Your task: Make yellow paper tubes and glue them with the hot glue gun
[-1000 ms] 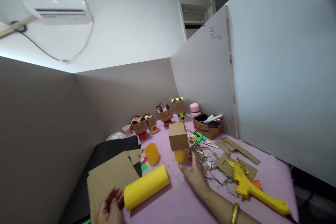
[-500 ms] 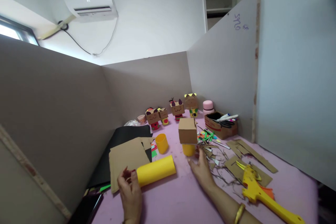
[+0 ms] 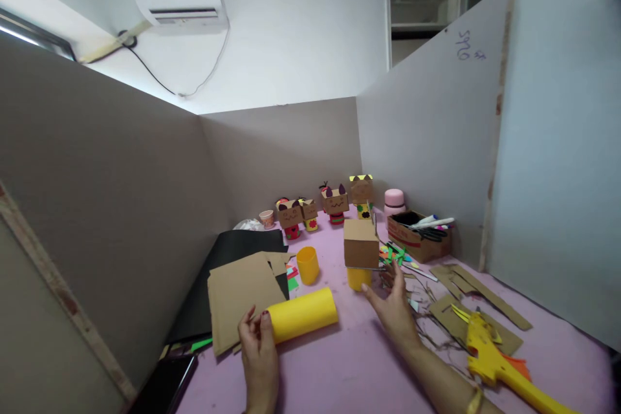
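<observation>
My left hand point(image 3: 258, 352) touches the near end of a yellow paper roll point(image 3: 301, 314) lying on the pink table point(image 3: 349, 369), fingers curled at its rim. My right hand point(image 3: 395, 310) is open, fingers spread, just right of a cardboard cube point(image 3: 360, 243) that sits on a short yellow tube point(image 3: 358, 279). A second short yellow tube point(image 3: 307, 264) stands to the left of it.
Cardboard sheets point(image 3: 240, 294) lie over black paper point(image 3: 220, 284) at left. Several box-headed figures point(image 3: 334, 202) line the back wall. A pen box point(image 3: 418, 237), cardboard strips point(image 3: 480, 297), paper scraps and a yellow glue gun point(image 3: 499, 362) lie at right. Partitions close three sides.
The view swung left and down. My left hand moved up onto the end of the yellow roll. My right hand stayed open beside the cube on its tube.
</observation>
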Motion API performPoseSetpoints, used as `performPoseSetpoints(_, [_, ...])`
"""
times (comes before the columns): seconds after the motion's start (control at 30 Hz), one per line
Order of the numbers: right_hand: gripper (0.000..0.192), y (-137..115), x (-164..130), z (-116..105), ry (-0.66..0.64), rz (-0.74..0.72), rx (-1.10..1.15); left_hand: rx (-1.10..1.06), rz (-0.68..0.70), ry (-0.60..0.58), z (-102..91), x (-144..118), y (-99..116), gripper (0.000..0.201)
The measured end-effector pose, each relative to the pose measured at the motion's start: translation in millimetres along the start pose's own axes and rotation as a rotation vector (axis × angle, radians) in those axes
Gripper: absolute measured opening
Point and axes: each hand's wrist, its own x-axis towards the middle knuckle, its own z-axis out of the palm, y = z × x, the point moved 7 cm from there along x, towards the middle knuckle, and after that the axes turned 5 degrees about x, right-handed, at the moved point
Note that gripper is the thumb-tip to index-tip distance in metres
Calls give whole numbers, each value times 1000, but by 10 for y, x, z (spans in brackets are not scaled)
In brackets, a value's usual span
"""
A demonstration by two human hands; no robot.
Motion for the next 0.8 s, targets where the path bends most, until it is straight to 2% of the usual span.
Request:
performPoseSetpoints(0.13, [96, -80, 310, 65, -30, 4, 91, -27, -36, -60, 1, 51, -54, 51])
performPoseSetpoints(0.27, [105, -89, 626, 171, -48, 34, 197, -43, -55, -33, -33, 104, -106, 46])
performPoseSetpoints(0.37, [104, -48, 728, 239, -91, 67, 273, -80, -74, -56, -11, 97, -107, 45])
performPoseSetpoints(0.5, [103, 59, 644, 243, -91, 119, 340, -171, -102, -121, 64, 54, -77, 53])
performPoseSetpoints(0.63, [101, 149, 467, 272, -120, 140, 366, -250, -97, -73, 75, 134, 8, 51])
performPoseSetpoints(0.73, [101, 199, 387, 297, -134, 148, 352, -300, -79, -31, 128, 326, 183, 48])
performPoseSetpoints(0.8, [99, 225, 355, 306, -134, 153, 343, -332, -39, -29, 219, 498, 375, 48])
